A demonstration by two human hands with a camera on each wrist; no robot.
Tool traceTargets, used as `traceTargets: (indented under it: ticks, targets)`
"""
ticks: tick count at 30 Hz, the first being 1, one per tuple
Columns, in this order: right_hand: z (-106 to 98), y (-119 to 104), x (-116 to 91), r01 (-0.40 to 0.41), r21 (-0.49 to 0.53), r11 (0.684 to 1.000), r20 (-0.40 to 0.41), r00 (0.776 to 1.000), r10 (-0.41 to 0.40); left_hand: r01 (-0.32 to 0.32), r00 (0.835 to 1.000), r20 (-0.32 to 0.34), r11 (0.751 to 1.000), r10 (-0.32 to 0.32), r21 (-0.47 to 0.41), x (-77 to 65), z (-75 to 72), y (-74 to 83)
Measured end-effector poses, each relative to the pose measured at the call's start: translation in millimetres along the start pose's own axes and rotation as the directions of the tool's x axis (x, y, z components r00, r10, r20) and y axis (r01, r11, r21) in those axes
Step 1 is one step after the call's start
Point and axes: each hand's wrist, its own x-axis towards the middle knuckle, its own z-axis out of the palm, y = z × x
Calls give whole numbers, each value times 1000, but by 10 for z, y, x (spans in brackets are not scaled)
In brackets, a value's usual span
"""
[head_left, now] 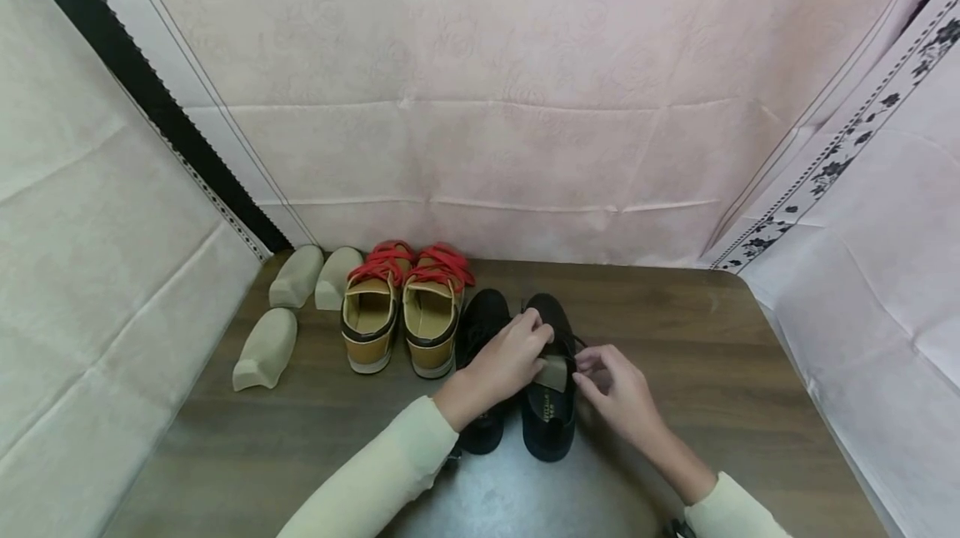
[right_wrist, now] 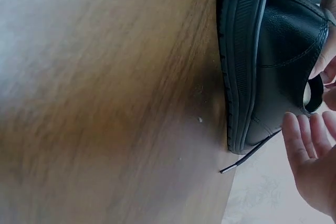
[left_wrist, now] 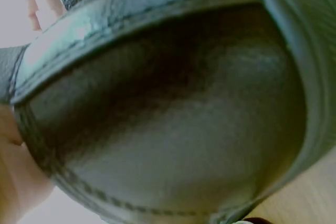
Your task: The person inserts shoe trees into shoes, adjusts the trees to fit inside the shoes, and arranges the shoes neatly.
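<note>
Shoes (head_left: 433,353) with red laces (head_left: 442,265) and three pale blocks (head_left: 266,346) stood left, forearm (head_left: 375,475) crossed left black shoe (head_left: 485,315), left hand (head_left: 504,355) gripped right black shoe (head_left: 549,440), right hand (head_left: 621,395) beside, hold unclear

No word, brand name or number can be read for certain. The one mark that looks like lettering is a small yellowish-gold print (head_left: 548,409) on the dark insole (head_left: 550,430) of a black lace-up shoe (head_left: 549,448), the one on the right of its pair in the head view. It stands between the grey tongue (head_left: 553,373) and the heel end, and seems to run along the shoe's length. Its characters are too small and blurred to make out, so neither the wording nor the language can be told.
</note>
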Motion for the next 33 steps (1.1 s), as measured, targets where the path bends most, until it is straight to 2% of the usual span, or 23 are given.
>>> traceTargets:
  ticks: [5,13,16,19,21,27,33]
  targets:
    - [-29,3,-66,108,36,993,-9,994,-108,-10,1000,-16,1000,10,3,-34,-35,-22]
    - [-80,-40,-157,283,23,959,33,958,-284,-61,995,-74,995,67,83,-108,-142,-70]
    - [-49,-21,-171,388,43,921,33,920,-390,-75,992,-89,992,84,102,-142,-177,-99]
    - [-2,7,-174,497,65,866,17,867,-499,-101,987,-111,986,116,136,-182,-207,-124]
    - [21,6,-177,537,75,840,19,842,-539,-117,982,-131,981,138,157,-212,-222,-144]
    - [69,2,-196,570,92,817,41,817,-575,-152,967,-175,968,188,200,-311,-260,-207]
    - [94,11,-226,557,102,824,89,820,-565,-155,967,-162,956,198,248,-446,-295,-268]
